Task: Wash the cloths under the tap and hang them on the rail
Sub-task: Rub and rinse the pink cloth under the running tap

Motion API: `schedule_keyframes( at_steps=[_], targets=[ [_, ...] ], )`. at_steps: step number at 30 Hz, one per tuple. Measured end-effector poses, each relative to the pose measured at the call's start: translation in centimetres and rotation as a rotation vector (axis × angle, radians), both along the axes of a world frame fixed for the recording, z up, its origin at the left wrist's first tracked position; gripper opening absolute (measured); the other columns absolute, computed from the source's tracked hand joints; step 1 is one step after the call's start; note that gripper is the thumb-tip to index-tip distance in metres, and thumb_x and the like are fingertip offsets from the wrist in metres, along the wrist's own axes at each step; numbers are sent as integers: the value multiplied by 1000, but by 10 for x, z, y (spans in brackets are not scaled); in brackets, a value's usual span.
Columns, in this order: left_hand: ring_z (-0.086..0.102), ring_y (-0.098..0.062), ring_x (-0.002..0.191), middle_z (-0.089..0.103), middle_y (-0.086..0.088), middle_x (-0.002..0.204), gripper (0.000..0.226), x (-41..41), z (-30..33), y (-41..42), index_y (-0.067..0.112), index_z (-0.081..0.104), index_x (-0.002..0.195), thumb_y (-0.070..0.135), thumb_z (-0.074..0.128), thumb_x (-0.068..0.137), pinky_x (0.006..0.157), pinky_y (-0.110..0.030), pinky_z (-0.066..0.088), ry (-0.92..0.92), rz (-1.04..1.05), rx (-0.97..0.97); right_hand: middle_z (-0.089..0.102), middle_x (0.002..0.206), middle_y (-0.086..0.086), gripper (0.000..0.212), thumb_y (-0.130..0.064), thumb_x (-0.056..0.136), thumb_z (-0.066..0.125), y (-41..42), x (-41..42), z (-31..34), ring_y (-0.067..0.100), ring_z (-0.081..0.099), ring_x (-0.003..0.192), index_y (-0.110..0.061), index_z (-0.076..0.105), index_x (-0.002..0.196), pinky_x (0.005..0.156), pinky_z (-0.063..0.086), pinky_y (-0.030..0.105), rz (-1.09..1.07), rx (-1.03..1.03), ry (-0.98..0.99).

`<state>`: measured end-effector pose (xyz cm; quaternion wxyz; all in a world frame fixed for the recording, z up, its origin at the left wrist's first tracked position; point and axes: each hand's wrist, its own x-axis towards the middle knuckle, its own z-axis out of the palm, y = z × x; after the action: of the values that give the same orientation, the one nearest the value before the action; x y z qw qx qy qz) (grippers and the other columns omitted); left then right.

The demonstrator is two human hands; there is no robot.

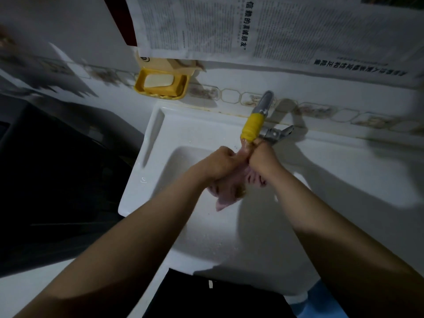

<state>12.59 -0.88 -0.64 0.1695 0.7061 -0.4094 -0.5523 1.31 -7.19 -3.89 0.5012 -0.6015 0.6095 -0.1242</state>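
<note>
A big white sink (231, 125) fills the middle of the view. It sits against a white tiled wall (68, 31) with a row of patterned tiles. Sheets of newspaper (286, 28) hang on the wall above the sink. A large dark thing (57, 180) stands to the left of the sink; it is too dark to tell what it is.

Two bare arms reach out over the sink bowl. The left hand (220, 162) and the right hand (262, 158) are close together, right under the tap. Both hands are curled tight around a pink cloth (226, 198). The left hand grips one part of the cloth and the right hand grips another part just beside it. The cloth is bunched up between them. Its loose end hangs down below the hands, over the bowl. It has some darker stripes on it.

The tap (263, 105) is shiny metal and comes out from the wall. Its end has a yellow sleeve (252, 126) on it, which points down at the hands. The top of the cloth touches the end of this yellow piece.

A yellow soap dish (140, 84) hangs on the wall to the upper left of the sink. A pale bar of soap (158, 81) lies inside it.
</note>
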Motion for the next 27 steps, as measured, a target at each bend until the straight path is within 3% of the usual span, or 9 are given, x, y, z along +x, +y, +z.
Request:
schedule_keyframes(
  at_steps=[4, 6, 9, 12, 15, 18, 21, 24, 27],
  targets=[
    [57, -17, 86, 68, -11, 105, 28, 36, 0, 4, 9, 63, 108, 32, 60, 92, 69, -22, 41, -265, -440, -111, 62, 114, 8, 38, -33, 89, 63, -4, -18, 12, 23, 63, 101, -22, 46, 120, 93, 51, 39, 299, 70, -93],
    [57, -22, 82, 67, -14, 91, 27, 49, -1, 4, 7, 67, 86, 32, 57, 94, 65, -24, 40, -302, -410, -193, 62, 116, 5, 57, -30, 83, 70, -8, -31, 25, 11, 67, 89, -24, 40, 131, 71, 57, 30, 524, 152, -74],
    [65, -19, 89, 70, -7, 92, 32, 63, 4, 5, 11, 70, 87, 35, 51, 97, 86, -30, 49, -76, -205, -231, 61, 91, -1, 38, -28, 83, 71, -10, -44, 40, 9, 59, 64, -15, 53, 114, 49, 47, 21, 777, 197, 152],
    [65, -29, 75, 68, -21, 83, 48, 66, 0, 7, -4, 64, 90, 38, 43, 100, 76, -41, 56, 97, 9, -321, 60, 72, 3, 12, -25, 93, 58, -19, -52, 34, 15, 54, 61, -14, 62, 91, 55, 45, 27, 604, 130, 103],
    [57, -21, 56, 61, -12, 66, 45, 45, -13, 1, 2, 62, 78, 38, 47, 99, 52, -31, 50, 86, 306, -326, 65, 59, -3, 21, -17, 96, 50, -17, -46, 30, 19, 56, 59, -20, 67, 84, 57, 46, 28, 232, 83, -157],
    [55, -21, 61, 61, -9, 66, 36, 20, -27, -15, 10, 62, 71, 35, 53, 95, 58, -31, 46, 134, 663, -192, 59, 47, -8, 30, -25, 93, 53, 7, -15, 29, 6, 58, 53, -18, 60, 64, 52, 40, 22, 86, -39, -134],
    [62, -29, 66, 64, -14, 68, 37, -13, -29, -19, 6, 62, 76, 34, 48, 97, 57, -28, 48, 468, 799, -9, 67, 71, 5, 42, -50, 92, 50, 22, 19, 29, 19, 64, 75, -14, 59, 71, 66, 47, 25, 16, -76, -49],
    [68, -25, 63, 67, -13, 64, 33, -37, -22, -19, 2, 63, 77, 26, 51, 96, 55, -26, 53, 632, 938, 15, 64, 107, 22, 30, -29, 95, 51, 9, 22, 29, 35, 61, 102, -2, 62, 102, 86, 47, 36, -139, -113, -36],
    [62, -17, 57, 62, -4, 63, 26, -24, -25, -21, 9, 56, 87, 29, 45, 98, 54, -23, 52, 603, 932, 25, 64, 78, 12, 34, -32, 97, 46, 30, 24, 26, 27, 61, 76, -7, 63, 82, 67, 43, 31, -75, -174, -46]
  ],
)
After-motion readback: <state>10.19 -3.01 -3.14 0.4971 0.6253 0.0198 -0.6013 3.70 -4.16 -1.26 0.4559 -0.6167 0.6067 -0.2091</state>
